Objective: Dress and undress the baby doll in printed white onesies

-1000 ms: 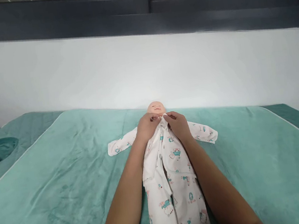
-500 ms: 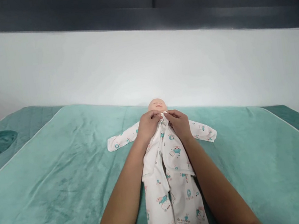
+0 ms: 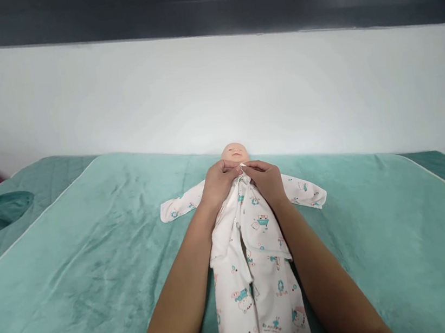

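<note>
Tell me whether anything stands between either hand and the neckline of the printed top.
Nothing visible does: the left hand and the right hand both have fingertips at the neckline of the printed top. The doll's head lies just beyond them, not between.

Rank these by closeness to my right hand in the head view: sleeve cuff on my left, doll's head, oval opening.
1. Doll's head: just beyond the right hand, slightly left.
2. Sleeve cuff: left, past the left hand.
3. Oval opening: far left, in the green cover.
</note>
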Demonstrator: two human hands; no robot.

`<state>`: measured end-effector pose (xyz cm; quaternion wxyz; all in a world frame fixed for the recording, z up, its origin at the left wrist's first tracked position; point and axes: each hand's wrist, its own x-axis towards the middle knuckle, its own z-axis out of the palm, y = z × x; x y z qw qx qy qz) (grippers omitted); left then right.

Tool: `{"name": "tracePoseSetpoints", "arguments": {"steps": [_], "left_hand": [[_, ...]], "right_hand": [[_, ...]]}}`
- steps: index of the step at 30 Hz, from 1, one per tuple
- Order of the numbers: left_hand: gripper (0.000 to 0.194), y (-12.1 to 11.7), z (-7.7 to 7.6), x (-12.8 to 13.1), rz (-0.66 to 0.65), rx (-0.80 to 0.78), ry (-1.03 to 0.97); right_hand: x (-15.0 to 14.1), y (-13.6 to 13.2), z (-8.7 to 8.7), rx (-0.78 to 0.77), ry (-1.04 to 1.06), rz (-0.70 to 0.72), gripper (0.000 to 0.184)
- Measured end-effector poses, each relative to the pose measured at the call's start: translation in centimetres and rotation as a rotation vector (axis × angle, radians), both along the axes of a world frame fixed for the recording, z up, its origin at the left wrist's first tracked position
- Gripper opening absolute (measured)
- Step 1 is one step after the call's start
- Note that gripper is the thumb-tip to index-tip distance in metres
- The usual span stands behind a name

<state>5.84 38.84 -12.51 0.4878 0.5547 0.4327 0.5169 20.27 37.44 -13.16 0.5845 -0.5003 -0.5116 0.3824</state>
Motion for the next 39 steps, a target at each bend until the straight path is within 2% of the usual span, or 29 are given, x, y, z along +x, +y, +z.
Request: {"name": "tracePoseSetpoints", "arguments": {"steps": [7,16,22,26,30,39], "left_hand": [[0.024,-0.1,0.1,0.0,-0.027,-0.01,-0.063],[0.024,-0.5,0.9,0.1,0.001,-0.03,-0.023],[0.018,-0.3,0.8,0.2,0.041,-0.081,-0.033],[0.02,-0.2,0.7,0.1,0.04,-0.074,-0.037],[0.024,-0.3,0.7,0.1,0.004,-0.09,-0.117],[0.033,-0.7,1.0,0.2,0.019,-0.127,-0.193]], "right_hand": [[0.2,0.0,0.0,0.116,-0.1,0.058,0.017],[0.4,-0.1,0.2,0.338,-0.415,0.116,0.012],[0.4,-0.7,0.4,0.42,-0.621,0.123,0.017],[0.3,-0.8,0.3,0.407,-0.575,0.107,0.019],[0.3,-0.7,0.2,0.35,-0.446,0.12,0.025],[0.5,-0.4,0.0,0.244,-0.229,0.151,0.027]]}}
